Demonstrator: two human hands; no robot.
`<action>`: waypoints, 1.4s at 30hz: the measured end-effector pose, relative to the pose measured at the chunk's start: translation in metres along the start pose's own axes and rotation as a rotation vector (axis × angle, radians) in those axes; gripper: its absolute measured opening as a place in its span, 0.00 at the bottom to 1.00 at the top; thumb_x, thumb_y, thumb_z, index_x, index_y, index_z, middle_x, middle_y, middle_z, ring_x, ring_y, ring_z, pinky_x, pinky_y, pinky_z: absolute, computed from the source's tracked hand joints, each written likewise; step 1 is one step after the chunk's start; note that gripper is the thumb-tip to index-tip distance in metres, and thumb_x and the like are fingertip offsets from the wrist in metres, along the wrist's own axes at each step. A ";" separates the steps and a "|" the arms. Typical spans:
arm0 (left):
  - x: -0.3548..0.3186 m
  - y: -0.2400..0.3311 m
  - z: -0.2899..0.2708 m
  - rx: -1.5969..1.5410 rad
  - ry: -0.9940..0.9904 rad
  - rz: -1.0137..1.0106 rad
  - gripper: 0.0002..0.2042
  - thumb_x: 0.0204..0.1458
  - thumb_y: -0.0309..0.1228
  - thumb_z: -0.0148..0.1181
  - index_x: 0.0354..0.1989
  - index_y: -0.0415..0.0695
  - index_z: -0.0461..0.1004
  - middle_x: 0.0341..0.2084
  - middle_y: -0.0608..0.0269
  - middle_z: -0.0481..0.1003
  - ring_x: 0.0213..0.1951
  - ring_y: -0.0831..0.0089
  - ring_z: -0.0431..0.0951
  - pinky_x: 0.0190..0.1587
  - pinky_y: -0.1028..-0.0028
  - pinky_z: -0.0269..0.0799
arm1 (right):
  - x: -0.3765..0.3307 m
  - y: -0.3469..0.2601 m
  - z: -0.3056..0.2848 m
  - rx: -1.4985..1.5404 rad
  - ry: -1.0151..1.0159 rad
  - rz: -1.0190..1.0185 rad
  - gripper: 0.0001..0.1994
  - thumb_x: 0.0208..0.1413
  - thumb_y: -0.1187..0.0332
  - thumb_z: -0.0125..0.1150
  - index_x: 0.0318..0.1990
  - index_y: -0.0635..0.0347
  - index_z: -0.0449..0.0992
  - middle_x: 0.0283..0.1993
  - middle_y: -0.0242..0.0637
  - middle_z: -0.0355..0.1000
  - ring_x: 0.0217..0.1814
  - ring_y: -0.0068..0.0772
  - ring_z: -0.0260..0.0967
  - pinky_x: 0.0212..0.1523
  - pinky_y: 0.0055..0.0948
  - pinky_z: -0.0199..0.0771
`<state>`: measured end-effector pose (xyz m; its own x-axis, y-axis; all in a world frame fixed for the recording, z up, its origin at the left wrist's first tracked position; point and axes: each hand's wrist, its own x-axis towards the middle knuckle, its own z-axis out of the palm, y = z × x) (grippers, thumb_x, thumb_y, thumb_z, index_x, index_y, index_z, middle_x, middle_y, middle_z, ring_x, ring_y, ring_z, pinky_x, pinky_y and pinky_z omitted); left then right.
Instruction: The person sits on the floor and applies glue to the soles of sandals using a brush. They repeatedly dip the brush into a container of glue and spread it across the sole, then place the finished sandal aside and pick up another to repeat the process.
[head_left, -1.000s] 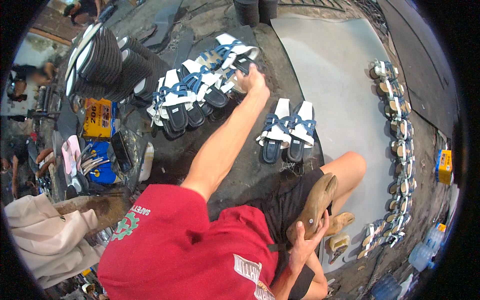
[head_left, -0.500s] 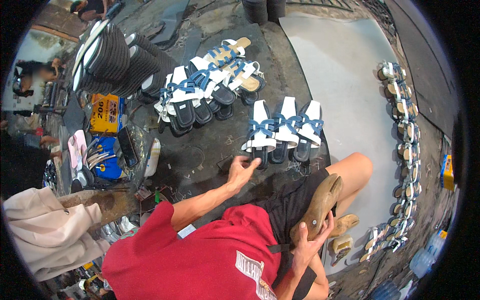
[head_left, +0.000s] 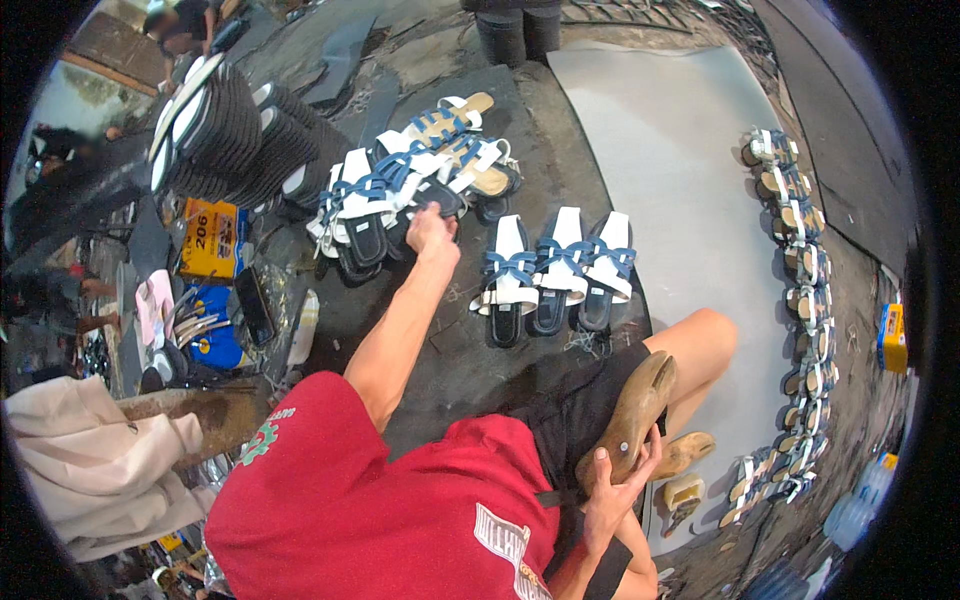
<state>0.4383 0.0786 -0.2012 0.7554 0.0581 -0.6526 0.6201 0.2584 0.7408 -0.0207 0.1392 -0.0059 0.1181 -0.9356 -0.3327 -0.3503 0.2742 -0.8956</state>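
Observation:
My left hand [head_left: 433, 238] reaches out to a heap of white and blue strapped sandals [head_left: 372, 180]. Its fingers close on the heel end of a black-soled sandal [head_left: 440, 197]; the hand partly hides the grip. Just right of that hand, three similar sandals [head_left: 550, 295] stand side by side in a row, heels toward me. My right hand [head_left: 612, 490] is wrapped round the lower end of a brown wooden shoe last [head_left: 632, 405], which leans upright against my thigh. Beside it on the grey sheet lie another last [head_left: 690, 452] and a pale, dark-tipped block [head_left: 683, 495].
Stacks of dark soles [head_left: 215, 130] stand at the far left, behind a yellow box [head_left: 212, 238]. A phone [head_left: 254, 305] lies near a blue packet [head_left: 215, 330]. Along the right edge of the grey sheet [head_left: 680, 150] runs a long line of sandals [head_left: 805, 260]. Other people are at far left.
My left hand has moved from the nearest sandal of the row, up and left, to the heap, and taken hold of a sandal there. My right hand keeps the last in place.

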 end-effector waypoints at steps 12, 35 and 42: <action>-0.141 -0.021 -0.098 0.107 -0.809 -0.155 0.10 0.67 0.30 0.57 0.54 0.43 0.70 0.41 0.69 0.74 0.46 0.74 0.76 0.53 0.59 0.79 | 0.001 0.008 0.001 -0.013 0.016 0.023 0.42 0.57 0.71 0.68 0.76 0.56 0.51 0.67 0.47 0.61 0.66 0.42 0.63 0.68 0.40 0.61; 0.140 0.123 0.096 1.687 -0.333 1.162 0.34 0.47 0.34 0.69 0.67 0.67 0.71 0.54 0.50 0.80 0.58 0.47 0.78 0.63 0.47 0.71 | 0.007 0.022 -0.013 -0.290 -0.016 -0.138 0.42 0.55 0.67 0.70 0.74 0.65 0.54 0.67 0.52 0.62 0.68 0.51 0.61 0.72 0.46 0.56; 0.005 0.172 0.141 0.598 -0.250 1.474 0.14 0.53 0.39 0.73 0.40 0.42 0.83 0.36 0.50 0.81 0.42 0.53 0.83 0.46 0.59 0.75 | 0.001 0.020 -0.006 -0.162 0.014 -0.089 0.41 0.56 0.68 0.70 0.74 0.65 0.54 0.67 0.52 0.61 0.69 0.50 0.60 0.72 0.45 0.56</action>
<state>0.5785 -0.0129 -0.0545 0.7165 -0.2637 0.6459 -0.6976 -0.2758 0.6613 -0.0332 0.1423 -0.0226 0.1426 -0.9580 -0.2488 -0.4841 0.1518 -0.8618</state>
